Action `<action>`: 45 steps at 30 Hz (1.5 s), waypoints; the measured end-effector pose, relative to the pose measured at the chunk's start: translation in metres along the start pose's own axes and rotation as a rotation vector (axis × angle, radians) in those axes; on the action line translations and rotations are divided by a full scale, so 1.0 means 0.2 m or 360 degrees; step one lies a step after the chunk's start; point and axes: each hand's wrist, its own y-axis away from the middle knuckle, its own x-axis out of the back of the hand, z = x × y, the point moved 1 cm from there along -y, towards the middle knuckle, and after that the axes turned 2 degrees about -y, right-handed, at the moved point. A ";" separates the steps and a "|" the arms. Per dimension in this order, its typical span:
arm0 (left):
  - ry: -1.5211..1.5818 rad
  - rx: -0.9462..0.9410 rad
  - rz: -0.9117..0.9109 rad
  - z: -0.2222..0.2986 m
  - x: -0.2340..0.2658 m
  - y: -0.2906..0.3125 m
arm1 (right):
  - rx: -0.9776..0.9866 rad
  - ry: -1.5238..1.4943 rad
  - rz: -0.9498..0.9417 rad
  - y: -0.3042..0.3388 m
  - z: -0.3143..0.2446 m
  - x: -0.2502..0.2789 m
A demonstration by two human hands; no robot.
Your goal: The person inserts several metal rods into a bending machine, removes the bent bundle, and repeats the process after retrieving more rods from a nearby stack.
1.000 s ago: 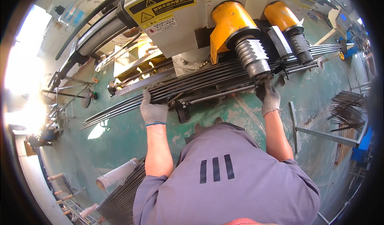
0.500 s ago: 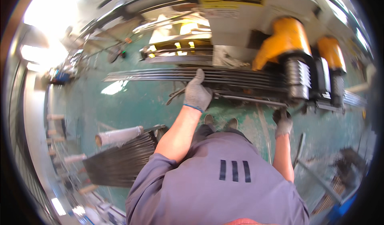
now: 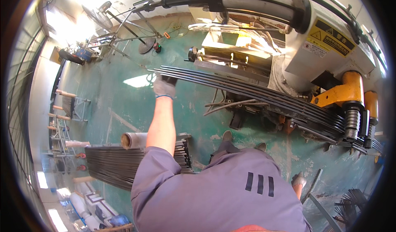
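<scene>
Stands on scuffed green floor before white-and-orange machine. Reaches left hand to left ends of dark rods along machine; hangs right hand low, well apart. Cannot tell either's grip.

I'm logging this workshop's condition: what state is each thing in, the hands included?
Left hand: gloved, at the near-left rod ends; grip unclear
Right hand: gloved, low beside the body, away from the long rods; grip unclear
Long rods: side by side, reaching to the machine
Plastic roll: wound, lying on its side
Lower-left rods: laid in a row
Lower-right rods: loosely piled
Green floor: scuffed
</scene>
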 end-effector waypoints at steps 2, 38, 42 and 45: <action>-0.0050 -0.0165 0.0152 0.23 0.18 -0.26 | -0.0152 -0.0001 0.0009 0.11 0.09 -0.02; -0.0620 0.0038 -0.0517 0.19 0.07 -0.03 | 0.0444 0.0276 -0.0419 0.67 -0.12 -0.51; -0.0190 0.0145 -0.0434 0.15 0.11 -0.06 | 0.0468 0.0297 -0.0493 0.51 -0.17 -0.52; -0.0269 -0.0013 -0.0130 -0.10 -0.08 0.17 | 0.0421 0.0374 -0.0522 0.38 -0.25 -0.47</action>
